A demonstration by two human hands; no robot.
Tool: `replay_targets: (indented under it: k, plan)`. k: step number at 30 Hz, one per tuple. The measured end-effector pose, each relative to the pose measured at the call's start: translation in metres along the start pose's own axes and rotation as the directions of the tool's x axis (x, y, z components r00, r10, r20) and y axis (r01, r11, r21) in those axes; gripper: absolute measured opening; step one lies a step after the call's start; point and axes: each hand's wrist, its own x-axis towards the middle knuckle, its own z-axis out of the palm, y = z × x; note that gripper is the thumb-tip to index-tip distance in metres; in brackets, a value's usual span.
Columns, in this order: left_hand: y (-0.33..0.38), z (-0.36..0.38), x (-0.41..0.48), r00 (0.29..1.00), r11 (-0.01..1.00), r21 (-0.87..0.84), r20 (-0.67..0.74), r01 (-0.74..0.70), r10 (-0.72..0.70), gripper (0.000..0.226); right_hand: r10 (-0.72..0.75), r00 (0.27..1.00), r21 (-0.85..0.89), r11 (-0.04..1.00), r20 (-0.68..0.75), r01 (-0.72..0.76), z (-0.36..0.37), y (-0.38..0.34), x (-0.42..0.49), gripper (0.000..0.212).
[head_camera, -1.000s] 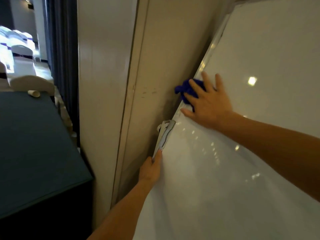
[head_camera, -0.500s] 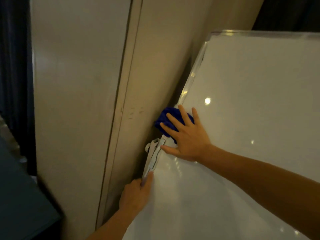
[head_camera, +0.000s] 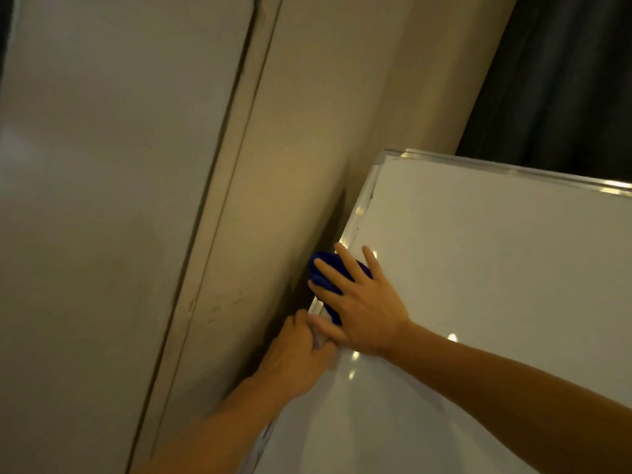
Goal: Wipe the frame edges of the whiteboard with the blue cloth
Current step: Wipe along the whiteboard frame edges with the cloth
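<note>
The whiteboard [head_camera: 496,285] leans against a beige wall, its silver frame [head_camera: 360,210] running up the left side to the top corner. My right hand [head_camera: 359,309] lies flat on the blue cloth [head_camera: 323,273], pressing it onto the left frame edge with fingers spread. Just below it, my left hand [head_camera: 297,357] grips the same left edge of the board, touching my right thumb. Most of the cloth is hidden under my right hand.
A beige wall panel [head_camera: 301,165] with a vertical trim strip [head_camera: 219,206] stands close behind the board's left edge, leaving a narrow dark gap. A dark curtain [head_camera: 564,80] hangs at the upper right above the board's top frame.
My left hand has slid up the board's edge until it meets my right hand. The white clip on the edge is now covered. The view has tilted up, showing the board's top corner.
</note>
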Motion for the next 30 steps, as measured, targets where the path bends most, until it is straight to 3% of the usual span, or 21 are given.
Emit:
replay_targets:
  k: [2,3,6,8,9,11,12,14,16,18,20,23,25,27,29,30]
  plan:
    - [0.004,0.004,0.008,0.996,0.97,-0.233,0.075,0.072,-0.056,0.052,-0.027,1.0,-0.048,0.998,0.015,0.027,-0.003,0.018,0.007,0.065]
    - [0.004,0.007,0.013,0.993,0.954,-0.279,0.083,0.107,-0.087,0.062,0.029,1.0,-0.087,0.996,0.007,-0.028,-0.008,0.04,0.016,0.067]
    - [0.006,0.011,0.022,0.992,0.947,-0.301,0.091,0.112,-0.088,0.074,0.366,0.93,-0.153,0.918,-0.036,-0.367,-0.027,0.117,0.041,0.075]
    - [0.008,0.011,0.027,0.991,0.954,-0.284,0.115,0.1,-0.07,0.077,0.468,0.881,-0.11,0.874,-0.072,-0.474,-0.029,0.136,0.043,0.075]
    - [0.01,0.012,0.03,0.992,0.965,-0.247,0.111,0.084,-0.058,0.081,0.437,0.896,-0.094,0.891,-0.081,-0.443,-0.024,0.126,0.04,0.075]
    - [0.013,0.014,0.035,0.999,0.988,-0.152,0.04,0.018,-0.013,0.087,0.176,0.983,-0.033,0.984,-0.052,-0.178,-0.006,0.086,0.028,0.071]
    - [0.015,0.015,0.037,1.0,0.993,-0.117,0.003,-0.009,0.009,0.093,0.04,0.999,-0.006,0.999,-0.035,-0.04,0.003,0.067,0.019,0.066]
    - [0.017,0.02,0.039,1.0,0.999,-0.043,-0.006,-0.021,0.021,0.116,-0.075,0.997,-0.01,0.997,-0.019,0.075,0.003,0.074,0.019,0.062]
    - [0.017,0.026,0.042,1.0,0.999,0.046,0.005,0.021,-0.021,0.13,0.093,0.994,-0.034,0.995,-0.055,-0.095,-0.007,0.118,0.038,0.065]
    - [0.018,0.032,0.042,0.999,0.996,0.074,-0.004,0.051,-0.051,0.132,0.345,0.933,-0.027,0.937,-0.1,-0.349,-0.02,0.152,0.05,0.066]
    - [0.019,0.036,0.044,0.999,0.997,0.072,-0.028,0.035,-0.033,0.129,0.404,0.904,0.033,0.914,-0.143,-0.404,-0.013,0.136,0.052,0.063]
    - [0.02,0.037,0.047,0.998,1.0,-0.004,-0.057,-0.017,0.017,0.128,-0.032,0.995,0.055,0.998,-0.089,0.037,0.022,0.068,0.021,0.055]
    - [0.018,0.038,0.05,0.999,0.999,-0.043,-0.035,-0.014,0.013,0.13,-0.122,0.992,0.008,0.992,-0.041,0.122,0.021,0.081,0.016,0.052]
    - [0.017,0.042,0.053,1.0,0.999,-0.044,0.001,0.015,-0.015,0.13,0.12,0.99,-0.02,0.992,-0.07,-0.122,0.012,0.124,0.033,0.053]
    - [0.016,0.046,0.054,0.999,0.999,-0.027,0.027,0.042,-0.041,0.131,0.377,0.918,-0.034,0.923,-0.12,-0.383,0.001,0.158,0.042,0.055]
    - [0.015,0.047,0.056,0.998,0.999,-0.014,0.033,0.052,-0.052,0.132,0.434,0.89,-0.013,0.898,-0.14,-0.44,0.0,0.156,0.043,0.056]
